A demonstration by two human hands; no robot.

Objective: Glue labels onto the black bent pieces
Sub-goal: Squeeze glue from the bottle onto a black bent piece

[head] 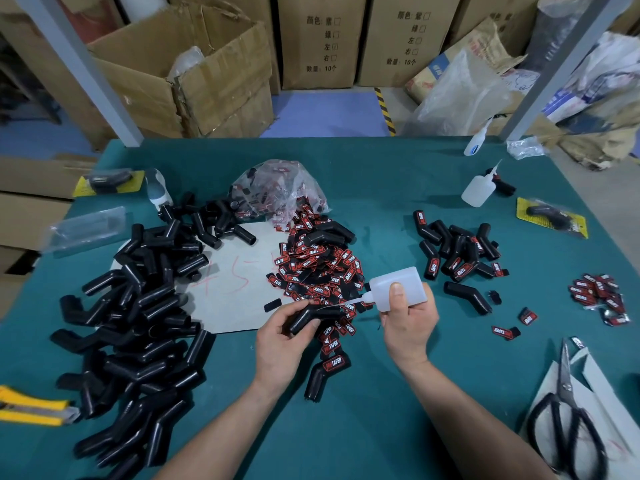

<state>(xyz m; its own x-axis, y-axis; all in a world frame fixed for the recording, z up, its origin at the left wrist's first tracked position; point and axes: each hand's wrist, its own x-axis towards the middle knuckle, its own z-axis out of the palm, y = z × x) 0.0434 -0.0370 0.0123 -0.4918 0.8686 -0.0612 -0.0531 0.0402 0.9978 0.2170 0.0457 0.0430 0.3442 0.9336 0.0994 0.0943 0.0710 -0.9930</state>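
Scissors: black-handled scissors [566, 379] lie on white offcuts at the near right corner of the green tabletop [381, 393].
Knife: a yellow utility knife [31, 408] sits at the near left edge.
Labelled piece: one bent piece with a label [323, 374] on it lies flat on the tabletop just in front of the hands.
Left hand: the left hand [280, 337] has its fingers and thumb curled round a black bent piece [306, 318], holding it just above the tabletop near the middle.
Right hand: the right hand [408, 320] grips a translucent glue bottle [398, 287] tipped on its side, thumb across the body, with the nozzle pointing left and its tip at the upper end of the held piece.
Bare pieces: a big pile of bent pieces [138, 323] fills the left side, partly over a sheet of paper [235, 282] with red writing.
Labels: a heap of red-and-black labels [318, 268] spreads just beyond the hands, and a smaller heap [599, 296] lies well to the right.
Finished group: a cluster of pieces [460, 254], several showing labels, lies right of the glue bottle.
Bag: a clear plastic bag [280, 185] with more labels sits behind the main heap.
Spare bottles: a second squeeze bottle [478, 190] stands further back on the right, and a third [476, 142] stands at the far edge.
Carded pieces: packaged pieces on yellow cards lie at the right [550, 218] and far left [107, 180].
Beyond: cardboard boxes [322, 39] are stacked on the floor behind the tabletop.
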